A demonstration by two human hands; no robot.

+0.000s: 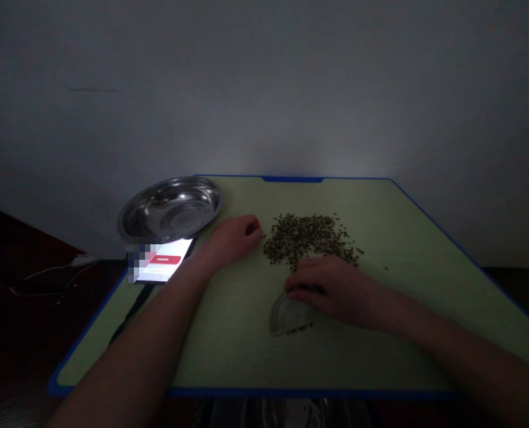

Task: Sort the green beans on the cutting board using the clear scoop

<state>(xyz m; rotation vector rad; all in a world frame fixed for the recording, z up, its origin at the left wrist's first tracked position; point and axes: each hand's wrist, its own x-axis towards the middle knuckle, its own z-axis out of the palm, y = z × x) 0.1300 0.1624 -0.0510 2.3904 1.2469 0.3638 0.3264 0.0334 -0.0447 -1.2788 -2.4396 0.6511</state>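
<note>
Small dark brown grains [309, 235] lie spread over the middle of the pale green table. My right hand [320, 282] is closed at their near edge, its fingers and thumb on a clear half-round protractor [286, 315]. A short row of dark grains lies along the protractor's straight near edge. To the left of the pile, my left hand [240, 235] rests on the table with its fingers curled. Its fingertips are too dark to tell if anything is between them.
A shiny metal basin [175, 208] stands at the table's back left. Under its near rim lies a lit phone or tablet [164, 264], with a black strap [133, 309] nearer me. The table [246, 356] has a blue edge and meets a grey wall.
</note>
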